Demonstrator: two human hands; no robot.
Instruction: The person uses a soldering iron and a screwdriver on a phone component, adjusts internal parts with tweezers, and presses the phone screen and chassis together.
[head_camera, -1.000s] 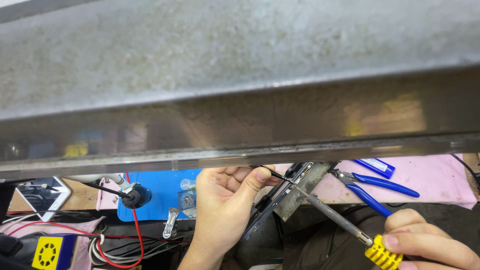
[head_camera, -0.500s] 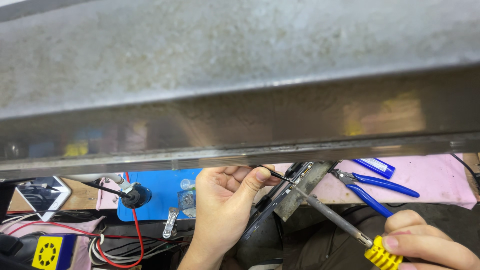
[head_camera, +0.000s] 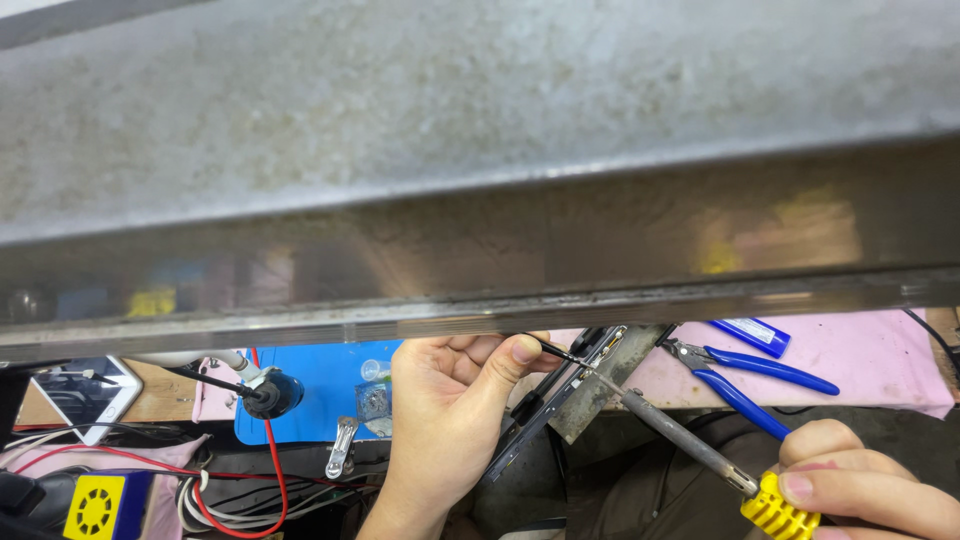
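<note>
Two hands busy, left hand pinching thin black wire, right hand gripping yellow-handled soldering iron, grey metal shaft

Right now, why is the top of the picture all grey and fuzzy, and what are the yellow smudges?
Head view: a grey metal beam close to the camera fills the top, out of focus; its shiny face shows blurry coloured reflections. Below, the left hand, right hand and soldering iron look sharp and evenly lit.

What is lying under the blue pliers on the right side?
The blue pliers lie on a pink mat. The big metal beam covers the mat's far part.
</note>
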